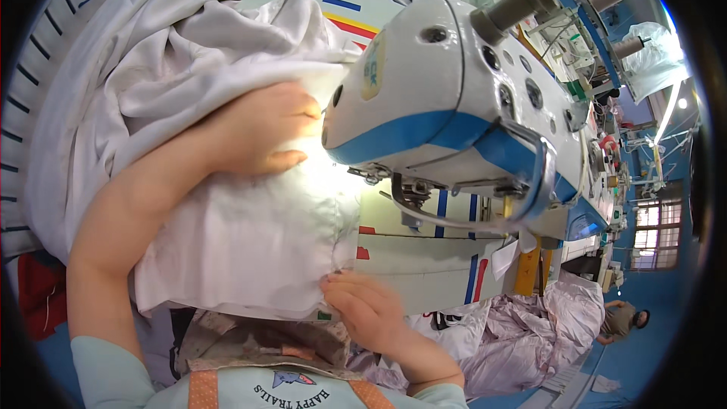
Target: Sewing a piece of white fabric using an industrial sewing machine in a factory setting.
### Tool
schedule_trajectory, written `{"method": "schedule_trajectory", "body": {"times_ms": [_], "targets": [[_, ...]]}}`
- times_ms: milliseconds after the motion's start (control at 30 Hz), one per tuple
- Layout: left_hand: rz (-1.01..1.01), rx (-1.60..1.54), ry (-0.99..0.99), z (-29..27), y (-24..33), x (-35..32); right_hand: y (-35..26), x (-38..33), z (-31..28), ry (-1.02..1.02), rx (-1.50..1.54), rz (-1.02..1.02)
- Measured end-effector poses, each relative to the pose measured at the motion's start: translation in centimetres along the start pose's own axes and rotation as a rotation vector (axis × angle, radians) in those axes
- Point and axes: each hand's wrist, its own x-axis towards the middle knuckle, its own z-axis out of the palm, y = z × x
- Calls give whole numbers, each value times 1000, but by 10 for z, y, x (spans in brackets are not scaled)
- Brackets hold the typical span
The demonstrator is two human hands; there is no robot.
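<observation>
Blue wall (666, 295), table (424, 273) and white cloth (242, 235) at a sewing machine (409, 68)

Behind the machine, at right, are a window (657, 235) and a distant person (622, 320); crumpled pinkish fabric (530, 333) is heaped nearer, beyond the table's near edge. The cloth lies on the table to the left of the machine, fairly flat in front, its right edge running down from the lit area beside the machine head. Loose white folds (204, 53) are piled beyond; whether they belong to the same piece cannot be told.

Left hand (276, 129): laid on the cloth close to the machine head, fingers bent, thumb set apart from them. Glare hides whether any cloth is pinched.

Right hand (367, 307): at the cloth's near right corner, fingers close together and slightly blurred. Whether the thumb grips from below cannot be told.

Handling (judged): the cloth appears light, soft and limp, with a faint sheen that suggests some slipperiness. It should crease readily rather than break, and the bulk of the folds may drag. Best holds would be the near right corner, lightly pinched, and the flat area beside the machine, pressed with spread fingertips; gripping mid-panel would likely pucker it.
</observation>
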Motion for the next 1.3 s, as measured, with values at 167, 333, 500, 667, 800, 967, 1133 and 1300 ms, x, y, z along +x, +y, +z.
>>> {"method": "schedule_trajectory", "body": {"times_ms": [167, 333, 500, 667, 800, 967, 1133, 1300], "targets": [[12, 68, -6, -15, -14, 16, 13, 20, 1, 1, -19, 7], [-445, 112, -166, -25, 95, -17, 15, 22, 2, 54, -7, 29], [-292, 105, -160, -42, 127, -80, 12, 15, -1, 26, -58, -11], [-206, 72, -114, -29, 134, -61, 7, 15, 2, 49, -178, -91], [-226, -107, -116, 0, 155, -40, 9, 16, 0, 87, -211, -111], [-117, 137, -94, 5, 144, -48, 12, 15, -6, 38, -218, -152], [-74, 112, -99, 0, 126, -42, 22, 25, -5, -1, -212, -173], [-26, 66, -62, -1, 92, -28, 41, 45, -7, -41, -238, -175]]}}
